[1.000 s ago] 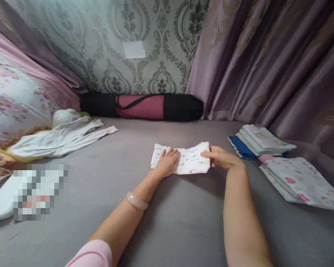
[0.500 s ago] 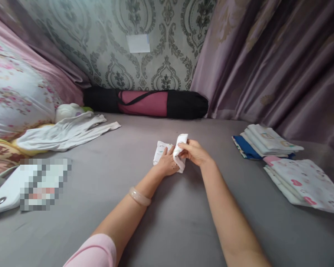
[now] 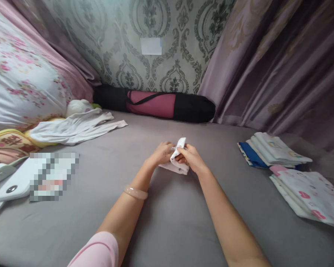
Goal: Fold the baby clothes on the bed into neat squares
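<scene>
A small white cloth [image 3: 178,167] with faint print lies partly folded on the grey bed sheet, its right part lifted into a standing fold. My right hand [image 3: 192,157] pinches that raised fold between thumb and fingers. On the cloth's left side, my left hand [image 3: 161,153] has its fingers bent at the fabric, closed on its edge; the fingertips are partly hidden. A pale bangle [image 3: 136,193] circles the left wrist.
Folded printed cloths [image 3: 308,193] and another folded stack [image 3: 278,148] lie at right. At left are a white garment [image 3: 72,128], a white power bank-like device [image 3: 22,181] and a blurred-out rectangle [image 3: 54,178]. A black-and-maroon long bag [image 3: 153,104] rests by the wall.
My left hand has gone from lying flat on the cloth to bent fingers at its left side. The right hand still holds the raised fold, now lower. The view has shifted slightly left.
</scene>
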